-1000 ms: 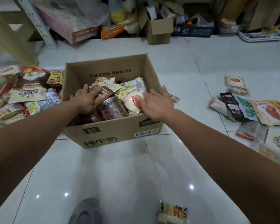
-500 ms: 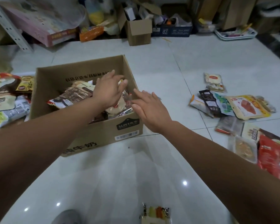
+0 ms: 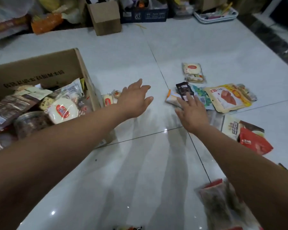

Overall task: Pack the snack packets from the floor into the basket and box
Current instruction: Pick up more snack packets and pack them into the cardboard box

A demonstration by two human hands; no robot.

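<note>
left hand (image 3: pixel 133 100) and right hand (image 3: pixel 193 113): both bare, with fine surface detail softened by blur. left forearm (image 3: pixel 65 138) and right forearm (image 3: pixel 239 150): bare along their whole visible length, broadening toward the lower corners of the view.

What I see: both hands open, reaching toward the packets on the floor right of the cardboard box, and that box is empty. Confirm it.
Not empty: the head view shows the cardboard box crammed with snack packets. The rest stands: left hand and right hand are open, reaching toward the floor packets right of it.
</note>
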